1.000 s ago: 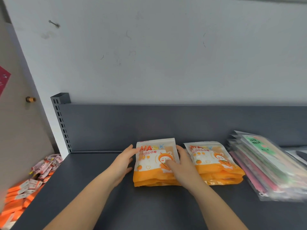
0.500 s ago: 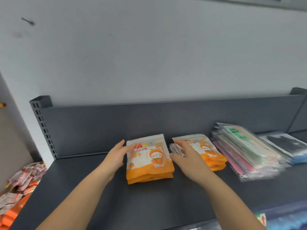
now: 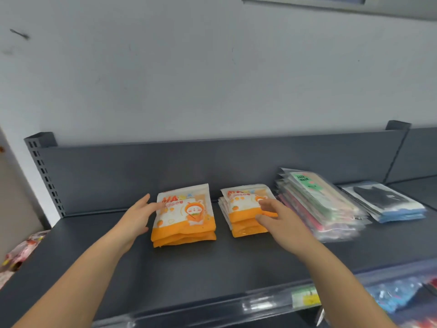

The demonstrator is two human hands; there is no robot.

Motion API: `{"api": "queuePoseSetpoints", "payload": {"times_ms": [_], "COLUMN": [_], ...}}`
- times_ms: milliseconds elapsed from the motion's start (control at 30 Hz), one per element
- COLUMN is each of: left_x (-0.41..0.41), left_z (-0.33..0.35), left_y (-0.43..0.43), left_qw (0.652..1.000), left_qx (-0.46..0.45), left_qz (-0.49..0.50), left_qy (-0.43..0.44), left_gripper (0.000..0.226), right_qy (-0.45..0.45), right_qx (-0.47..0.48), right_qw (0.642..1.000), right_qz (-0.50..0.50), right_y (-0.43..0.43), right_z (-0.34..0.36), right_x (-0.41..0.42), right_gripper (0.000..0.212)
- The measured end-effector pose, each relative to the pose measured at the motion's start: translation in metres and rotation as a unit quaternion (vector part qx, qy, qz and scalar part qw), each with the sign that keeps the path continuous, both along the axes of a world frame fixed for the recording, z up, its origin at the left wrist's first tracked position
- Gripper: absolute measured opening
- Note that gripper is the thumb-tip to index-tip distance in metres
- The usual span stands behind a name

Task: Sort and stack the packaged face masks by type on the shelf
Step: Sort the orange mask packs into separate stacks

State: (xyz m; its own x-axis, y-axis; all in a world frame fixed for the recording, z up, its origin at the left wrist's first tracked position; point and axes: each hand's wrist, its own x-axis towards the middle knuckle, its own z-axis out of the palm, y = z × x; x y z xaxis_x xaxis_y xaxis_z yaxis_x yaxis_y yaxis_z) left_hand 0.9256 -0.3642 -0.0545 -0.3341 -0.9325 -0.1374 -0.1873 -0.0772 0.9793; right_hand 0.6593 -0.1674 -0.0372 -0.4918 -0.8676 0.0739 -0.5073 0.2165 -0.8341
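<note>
Right hand shifting from left orange stack to right orange stack; squaring-up in progress

Compared with a second ago, the right hand [image 3: 279, 220] is now lying across the front of the right orange mask stack [image 3: 246, 209], fingers spread and flat, gripping nothing; earlier it was pressing the left orange mask stack [image 3: 185, 218]. The left hand [image 3: 139, 215] is still resting open against that stack's left edge. Both orange stacks are sitting on the grey shelf [image 3: 212, 263], near the back panel, just beside each other; judged: the left one is tidy, the right one fanned and next for aligning. Right of them, a leaning pile of clear-packaged masks [image 3: 316, 204] is crowding the right stack's side, leaving little room; beyond it, dark masks in blue-edged packs [image 3: 387, 203]. Loose red packets [image 3: 21, 252] are lying lower left
</note>
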Motion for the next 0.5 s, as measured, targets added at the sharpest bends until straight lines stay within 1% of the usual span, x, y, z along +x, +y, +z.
{"api": "queuePoseSetpoints", "payload": {"times_ms": [100,167,233,333,433,500], "left_x": [-0.011,-0.018,-0.02,-0.02,-0.022,-0.023], "left_z": [-0.001,-0.006,-0.012,-0.021,-0.019,-0.014], "left_y": [0.025,0.039,0.048,0.056,0.073,0.081], "left_qw": [1.0,1.0,0.997,0.977,0.959,0.945], "left_qx": [-0.007,-0.016,-0.044,-0.081,-0.091,-0.101], "left_qz": [0.014,0.016,0.027,0.078,0.079,0.081], "left_qy": [0.006,-0.009,-0.065,-0.179,-0.257,-0.301], "left_gripper": [0.069,0.075,0.079,0.082,0.095,0.097], "right_qy": [0.014,0.012,0.015,0.02,0.023,0.019], "right_qx": [0.011,0.01,0.017,0.037,0.042,0.036], "right_qw": [1.0,0.999,0.998,0.997,0.997,0.996], "right_qz": [0.024,0.039,0.055,0.061,0.068,0.077], "right_y": [0.019,0.035,0.052,0.075,0.088,0.091], "right_z": [0.002,0.002,0.002,0.002,0.004,0.004], "right_x": [-0.021,-0.037,-0.054,-0.083,-0.104,-0.11], "right_gripper": [0.042,0.041,0.04,0.041,0.041,0.04]}}
